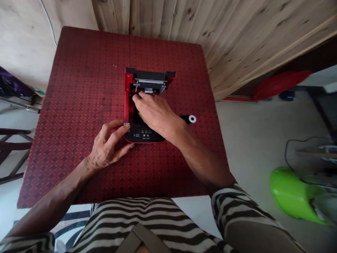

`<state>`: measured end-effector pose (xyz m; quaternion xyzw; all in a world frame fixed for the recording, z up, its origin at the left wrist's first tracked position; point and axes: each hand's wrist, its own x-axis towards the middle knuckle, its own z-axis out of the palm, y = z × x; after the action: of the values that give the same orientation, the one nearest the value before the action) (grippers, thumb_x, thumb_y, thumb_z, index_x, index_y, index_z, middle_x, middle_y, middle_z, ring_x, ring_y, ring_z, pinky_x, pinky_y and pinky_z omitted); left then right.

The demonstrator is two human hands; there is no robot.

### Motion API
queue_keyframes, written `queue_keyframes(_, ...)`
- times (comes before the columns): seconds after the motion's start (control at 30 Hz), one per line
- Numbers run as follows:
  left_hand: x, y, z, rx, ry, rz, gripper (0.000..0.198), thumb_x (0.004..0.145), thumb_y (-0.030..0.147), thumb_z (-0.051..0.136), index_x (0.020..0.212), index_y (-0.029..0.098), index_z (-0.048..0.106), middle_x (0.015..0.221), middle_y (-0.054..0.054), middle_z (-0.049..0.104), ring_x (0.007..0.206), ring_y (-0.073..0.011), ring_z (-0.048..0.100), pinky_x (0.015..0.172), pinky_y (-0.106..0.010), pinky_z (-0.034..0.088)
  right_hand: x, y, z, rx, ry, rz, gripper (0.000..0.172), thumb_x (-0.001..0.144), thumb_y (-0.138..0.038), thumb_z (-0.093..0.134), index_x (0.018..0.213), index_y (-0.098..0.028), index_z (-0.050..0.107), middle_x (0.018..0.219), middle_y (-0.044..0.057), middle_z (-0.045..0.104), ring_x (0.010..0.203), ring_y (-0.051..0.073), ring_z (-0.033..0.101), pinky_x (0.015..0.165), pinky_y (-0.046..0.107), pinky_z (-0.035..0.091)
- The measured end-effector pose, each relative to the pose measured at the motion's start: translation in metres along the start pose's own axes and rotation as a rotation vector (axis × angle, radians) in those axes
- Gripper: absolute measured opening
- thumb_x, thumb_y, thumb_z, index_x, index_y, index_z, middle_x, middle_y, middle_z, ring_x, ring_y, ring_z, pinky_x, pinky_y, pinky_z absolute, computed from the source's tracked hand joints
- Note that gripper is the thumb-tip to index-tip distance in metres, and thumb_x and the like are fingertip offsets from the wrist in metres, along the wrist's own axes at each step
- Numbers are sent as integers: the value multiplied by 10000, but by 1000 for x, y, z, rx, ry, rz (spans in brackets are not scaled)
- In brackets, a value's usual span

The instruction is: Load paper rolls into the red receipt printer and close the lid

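Observation:
A red and black label printer [147, 137] rests on the table with its lid [150, 78] raised, showing metal rollers and bars inside. My left hand [107, 144] grips its front left corner, fingers on the side edge and thumb low at the front. Over the opening, my right hand [155, 109] reaches into the printer's inside with its fingers curled down. The fingertips and whatever they hold are hidden by the hand and the walls. Beside my right wrist lies a black roll with a white ringed end [192, 119], partly covered by the forearm.
A red patterned cloth covers the table [79, 88]. A wooden plank wall [168, 17] stands right behind it. To the left is a dark wooden chair [13, 151]. On the floor at right stand a bright green plastic item [292, 193] and a red object [281, 84].

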<state>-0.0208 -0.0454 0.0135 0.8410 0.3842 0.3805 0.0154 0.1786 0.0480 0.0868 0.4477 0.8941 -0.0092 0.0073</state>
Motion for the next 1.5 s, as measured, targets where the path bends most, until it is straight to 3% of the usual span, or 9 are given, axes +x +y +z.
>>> queue_keyframes(0.17,-2,0,1,-2,2,-6,726,925,331,794,1557,221,455,1295,-159,629,1167,-259,673,938,-384,668,2,1,0,17,-68,4,308,965,5,502,1155,-92,724,1185,179,739,1012,266,724,799,363,512)
queue_keyframes(0.3,-3,0,2,-3,4,-15,734,927,334,793,1566,238,447,1309,-153,637,1172,-262,679,967,-400,664,0,2,-6,66,-82,42,330,946,2,554,1225,-90,705,1252,182,733,1079,291,727,836,379,534)
queue_keyframes(0.5,-5,-2,5,-37,1,-18,737,927,341,800,1566,220,454,1328,-156,634,1204,-256,676,1018,-387,645,-9,4,-16,119,-116,141,303,984,-99,583,1258,-147,703,1089,141,794,971,298,749,804,390,538)
queue_keyframes(0.6,-5,-2,5,-51,16,-6,723,916,320,812,1542,169,484,1322,-174,629,1205,-259,674,1031,-375,634,-8,4,-17,139,-138,116,328,969,-63,567,1267,-126,686,1171,150,777,1034,293,735,854,383,536)
queue_keyframes(0.87,-5,-2,6,-58,14,-21,742,916,328,811,1561,207,464,1310,-152,633,1183,-250,678,992,-374,652,-8,-4,-12,151,-93,137,279,965,-46,545,1182,-86,715,1230,199,742,1113,315,708,947,432,546)
queue_keyframes(1.07,-5,-2,5,-67,12,-10,718,917,331,811,1536,169,485,1309,-168,620,1197,-256,673,999,-375,650,-6,-9,-14,113,-73,194,294,956,-44,559,1199,-78,721,1198,234,744,1106,375,718,899,487,578)
queue_keyframes(1.27,-5,-2,7,-60,8,-19,704,928,341,797,1536,176,483,1306,-166,617,1193,-258,674,989,-382,654,-11,-8,-13,115,21,166,353,943,-38,570,1268,-120,679,1073,177,770,968,318,746,856,460,598)
queue_keyframes(1.4,-5,-3,7,-55,5,-21,702,945,372,779,1548,198,464,1315,-153,618,1198,-251,676,983,-377,652,-22,-10,-19,152,108,136,274,940,-52,576,1173,-155,677,1077,141,760,1021,308,726,904,462,592)
queue_keyframes(1.5,-6,-4,7,-58,2,-23,714,942,392,784,1553,217,458,1320,-141,625,1194,-248,681,977,-375,651,-45,-7,-37,249,267,107,240,931,-70,592,1125,-189,668,1103,117,743,1100,316,702,978,492,577)
